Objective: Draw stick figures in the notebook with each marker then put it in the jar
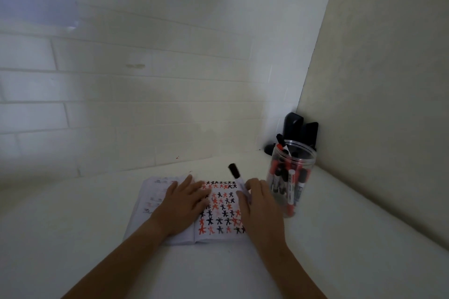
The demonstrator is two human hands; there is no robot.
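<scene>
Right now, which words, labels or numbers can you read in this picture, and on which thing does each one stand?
None can be read.
Left page of the open white notebook: faint print, too blurred.
White-barrelled markers in the clear plastic jar: labels too small.
Right page: only red and black stick figures, no text.

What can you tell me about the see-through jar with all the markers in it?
The jar is clear, plastic-looking and round, with a wide open top and no lid on it. It stands upright on the white table, near the corner of the walls, just right of the notebook. Inside stand many markers with red or black caps, and one sticks out above the rim. The right hand is close beside it.
</scene>
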